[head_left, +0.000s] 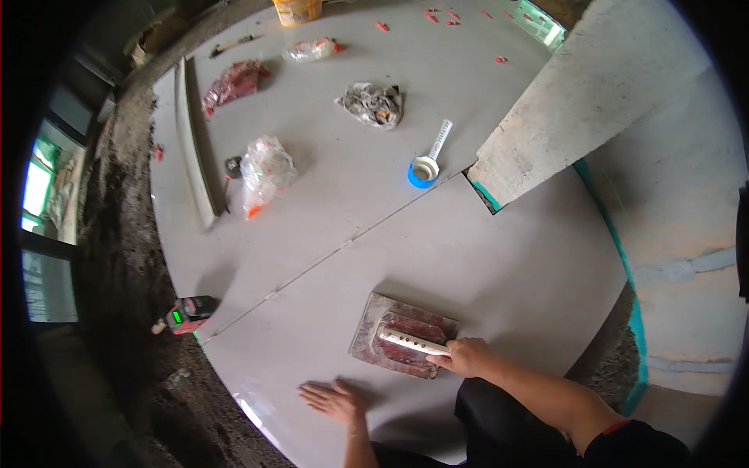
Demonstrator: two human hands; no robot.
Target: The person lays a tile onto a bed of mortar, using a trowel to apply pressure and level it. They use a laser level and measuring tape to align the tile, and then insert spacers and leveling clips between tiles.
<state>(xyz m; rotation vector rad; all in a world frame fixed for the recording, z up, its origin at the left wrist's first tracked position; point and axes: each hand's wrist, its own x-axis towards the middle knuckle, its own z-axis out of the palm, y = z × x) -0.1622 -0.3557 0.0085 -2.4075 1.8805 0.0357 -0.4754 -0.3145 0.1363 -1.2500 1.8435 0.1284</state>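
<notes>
My right hand (466,355) is closed round the white handle of a rectangular float (374,359) with a worn red and grey top, which rests on a large grey floor tile (507,273). To the left of it my left hand (328,400) lies flat on the tile, fingers spread and holding nothing. A thin joint line runs diagonally across the tiles beyond both hands. Near that line's left end, at the tile edge, stands a red and black device (192,313) with a green light.
A concrete column (562,93) rises at the right, beside a wall (679,312). Across the tiles lie a blue-rimmed cup (424,177), bags (268,179), a straightedge (197,168), red pieces (382,26) and a yellow bucket (296,11). Rough dark ground (133,203) borders the left.
</notes>
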